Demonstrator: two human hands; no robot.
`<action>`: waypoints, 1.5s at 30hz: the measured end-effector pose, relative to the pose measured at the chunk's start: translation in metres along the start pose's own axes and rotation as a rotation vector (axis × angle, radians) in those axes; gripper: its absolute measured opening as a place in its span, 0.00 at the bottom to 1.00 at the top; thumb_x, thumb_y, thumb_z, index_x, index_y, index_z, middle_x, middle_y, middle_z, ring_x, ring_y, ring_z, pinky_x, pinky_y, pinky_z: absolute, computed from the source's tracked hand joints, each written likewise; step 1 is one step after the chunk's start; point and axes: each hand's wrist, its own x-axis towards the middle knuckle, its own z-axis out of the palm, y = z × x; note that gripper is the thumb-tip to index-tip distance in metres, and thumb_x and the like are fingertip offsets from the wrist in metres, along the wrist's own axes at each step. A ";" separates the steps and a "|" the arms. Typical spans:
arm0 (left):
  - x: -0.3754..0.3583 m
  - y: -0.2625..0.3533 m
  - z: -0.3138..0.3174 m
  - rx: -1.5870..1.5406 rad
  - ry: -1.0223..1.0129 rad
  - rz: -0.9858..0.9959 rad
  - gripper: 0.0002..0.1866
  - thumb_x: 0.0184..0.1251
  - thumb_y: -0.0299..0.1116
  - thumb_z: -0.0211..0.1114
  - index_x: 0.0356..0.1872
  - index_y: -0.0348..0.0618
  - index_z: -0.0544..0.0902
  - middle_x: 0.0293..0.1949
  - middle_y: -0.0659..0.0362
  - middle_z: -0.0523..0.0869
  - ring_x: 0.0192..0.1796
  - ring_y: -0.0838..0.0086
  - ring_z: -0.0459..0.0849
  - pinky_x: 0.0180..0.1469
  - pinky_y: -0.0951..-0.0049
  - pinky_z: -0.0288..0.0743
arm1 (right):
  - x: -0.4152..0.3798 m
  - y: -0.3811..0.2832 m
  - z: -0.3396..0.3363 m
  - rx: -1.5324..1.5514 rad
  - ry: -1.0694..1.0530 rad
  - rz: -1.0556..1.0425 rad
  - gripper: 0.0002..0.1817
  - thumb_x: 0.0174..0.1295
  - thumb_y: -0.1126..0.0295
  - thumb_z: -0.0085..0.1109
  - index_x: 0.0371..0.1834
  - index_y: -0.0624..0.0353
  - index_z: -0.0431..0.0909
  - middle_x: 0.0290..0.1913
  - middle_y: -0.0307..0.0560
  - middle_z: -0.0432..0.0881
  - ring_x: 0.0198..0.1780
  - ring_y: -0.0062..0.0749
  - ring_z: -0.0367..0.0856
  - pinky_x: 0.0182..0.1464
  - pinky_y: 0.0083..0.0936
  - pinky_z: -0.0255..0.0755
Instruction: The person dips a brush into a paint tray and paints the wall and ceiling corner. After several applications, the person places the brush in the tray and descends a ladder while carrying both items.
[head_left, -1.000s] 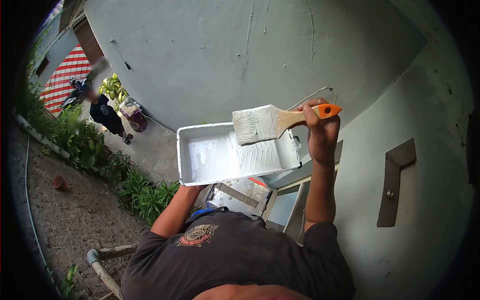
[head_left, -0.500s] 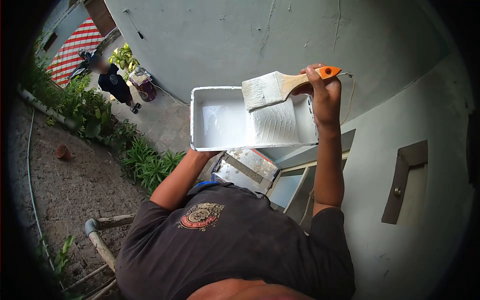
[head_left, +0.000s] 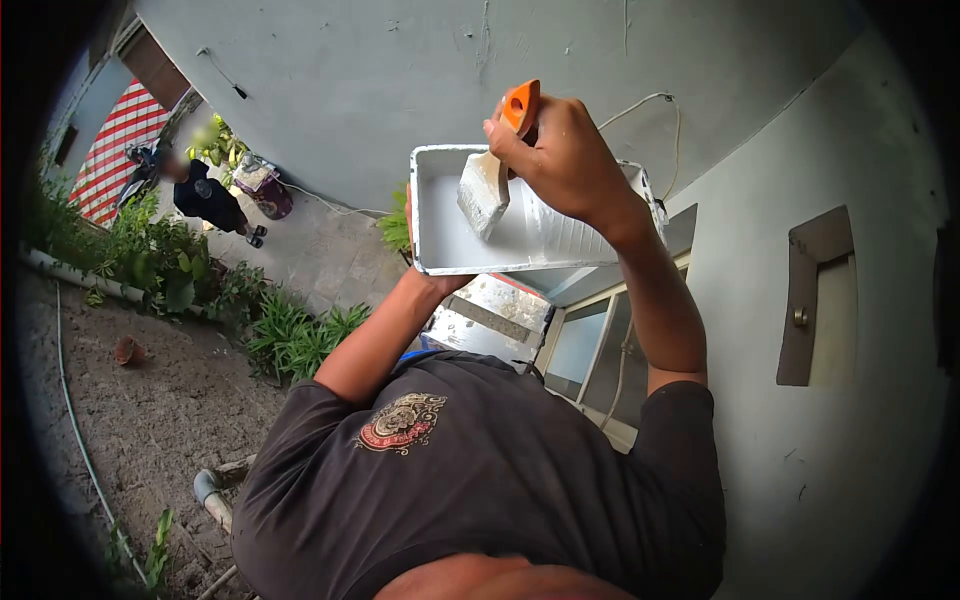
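My right hand (head_left: 570, 160) is closed around the handle of a wide paintbrush (head_left: 484, 196). The brush has an orange handle end pointing up, and its white-coated bristles hang down over the deep end of a white paint tray (head_left: 433, 258). White paint lies in the tray, and a ribbed slope shows partly behind my right hand. My left hand (head_left: 447, 284) supports the tray from below at its near left side, with most of its fingers hidden underneath.
A grey wall (head_left: 370, 90) rises ahead. Below the tray is a paint-spotted metal platform (head_left: 488, 312). A person (head_left: 205, 195) stands far left beside a purple bucket (head_left: 265, 190). Green plants (head_left: 300, 325) border bare soil, and a cable (head_left: 677, 130) hangs at the wall.
My right hand has swung left and turned the brush, from lying over the ribbed slope to bristles down over the deep end. The tray has shifted slightly up and right in view.
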 end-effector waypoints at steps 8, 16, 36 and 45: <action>0.010 -0.012 -0.006 -0.060 -0.052 -0.064 0.43 0.64 0.71 0.37 0.68 0.48 0.68 0.63 0.53 0.75 0.62 0.55 0.77 0.64 0.43 0.69 | -0.014 0.011 -0.008 0.031 0.054 0.020 0.18 0.62 0.62 0.58 0.23 0.69 0.74 0.17 0.54 0.76 0.19 0.40 0.74 0.29 0.33 0.71; 0.012 -0.025 -0.009 0.323 0.180 0.040 0.27 0.76 0.50 0.41 0.69 0.47 0.64 0.65 0.54 0.73 0.63 0.63 0.76 0.64 0.57 0.74 | -0.051 0.032 -0.057 0.439 0.375 0.183 0.13 0.65 0.63 0.60 0.39 0.64 0.76 0.30 0.44 0.81 0.27 0.27 0.85 0.31 0.21 0.82; 0.033 -0.004 -0.093 0.262 0.222 -0.084 0.28 0.74 0.53 0.43 0.65 0.45 0.70 0.63 0.53 0.76 0.64 0.58 0.74 0.68 0.50 0.67 | -0.042 0.095 -0.287 0.879 1.148 -0.310 0.05 0.64 0.74 0.61 0.39 0.65 0.79 0.43 0.51 0.81 0.48 0.40 0.83 0.58 0.32 0.82; 0.045 0.002 -0.119 0.271 0.314 -0.103 0.29 0.74 0.54 0.43 0.65 0.45 0.70 0.63 0.53 0.76 0.64 0.57 0.74 0.68 0.49 0.67 | 0.054 0.148 -0.464 -0.902 1.125 -0.356 0.04 0.57 0.70 0.67 0.32 0.56 0.86 0.29 0.38 0.86 0.34 0.26 0.84 0.43 0.24 0.78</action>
